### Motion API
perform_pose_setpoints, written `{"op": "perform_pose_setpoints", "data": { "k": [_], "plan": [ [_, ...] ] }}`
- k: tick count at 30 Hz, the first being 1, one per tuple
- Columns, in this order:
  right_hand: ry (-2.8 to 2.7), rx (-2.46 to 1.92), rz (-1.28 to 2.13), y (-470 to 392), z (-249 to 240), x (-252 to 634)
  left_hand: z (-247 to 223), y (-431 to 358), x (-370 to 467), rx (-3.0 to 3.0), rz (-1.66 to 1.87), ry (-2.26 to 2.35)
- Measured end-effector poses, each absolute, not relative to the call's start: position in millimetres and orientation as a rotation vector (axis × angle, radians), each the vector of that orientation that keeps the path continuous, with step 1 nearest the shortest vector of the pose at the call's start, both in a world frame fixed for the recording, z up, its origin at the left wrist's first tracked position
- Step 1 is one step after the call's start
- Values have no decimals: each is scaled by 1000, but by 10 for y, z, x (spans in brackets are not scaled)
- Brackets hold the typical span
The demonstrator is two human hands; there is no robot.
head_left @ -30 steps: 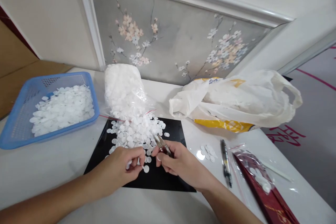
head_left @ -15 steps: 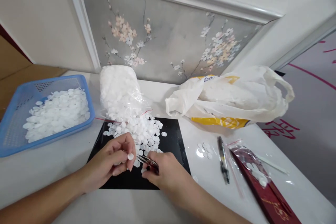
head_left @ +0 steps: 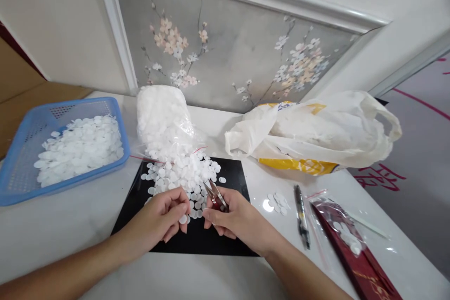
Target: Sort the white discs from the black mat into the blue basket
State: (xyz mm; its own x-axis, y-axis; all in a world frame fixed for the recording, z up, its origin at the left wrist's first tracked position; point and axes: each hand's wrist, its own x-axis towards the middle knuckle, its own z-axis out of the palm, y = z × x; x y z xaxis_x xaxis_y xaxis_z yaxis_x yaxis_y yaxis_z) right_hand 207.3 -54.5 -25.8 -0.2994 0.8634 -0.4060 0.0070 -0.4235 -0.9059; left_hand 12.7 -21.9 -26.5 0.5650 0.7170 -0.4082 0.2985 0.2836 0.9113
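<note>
My left hand [head_left: 167, 213] is closed in a pinch, with a small white disc [head_left: 183, 219] at its fingertips. In my right hand [head_left: 234, 215] is a pair of small thread snips [head_left: 218, 197], their blades apart and tilted up toward the loose discs. Both hands hover over a black mat [head_left: 228, 243]. A heap of white discs [head_left: 190, 171] covers the far part of the mat, spilling from a clear plastic bag [head_left: 161, 112] full of the same discs.
A blue basket [head_left: 123, 159] of discs stands at the left. Toward the back right lies a white and yellow plastic bag [head_left: 316, 136]. On the right are a few loose discs [head_left: 277, 203], a pen [head_left: 301, 215], a small zip bag [head_left: 346, 232] and a red packet [head_left: 372, 276].
My right hand has moved away from my left, and the snips now point upward with their blades farther apart. My left hand has shifted slightly right with the disc. The view has tilted a little.
</note>
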Motion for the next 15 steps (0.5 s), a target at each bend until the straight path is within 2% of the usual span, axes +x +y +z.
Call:
{"op": "perform_pose_setpoints", "data": {
  "k": [9,15],
  "plan": [
    [-1085,-1243,1661,-463,-330,2199,-318,-246,110,1326,415,1021],
    [-1065,-1308,1571,-408,-231,2465,-165,-177,76,1092,380,1059]
  ]
}}
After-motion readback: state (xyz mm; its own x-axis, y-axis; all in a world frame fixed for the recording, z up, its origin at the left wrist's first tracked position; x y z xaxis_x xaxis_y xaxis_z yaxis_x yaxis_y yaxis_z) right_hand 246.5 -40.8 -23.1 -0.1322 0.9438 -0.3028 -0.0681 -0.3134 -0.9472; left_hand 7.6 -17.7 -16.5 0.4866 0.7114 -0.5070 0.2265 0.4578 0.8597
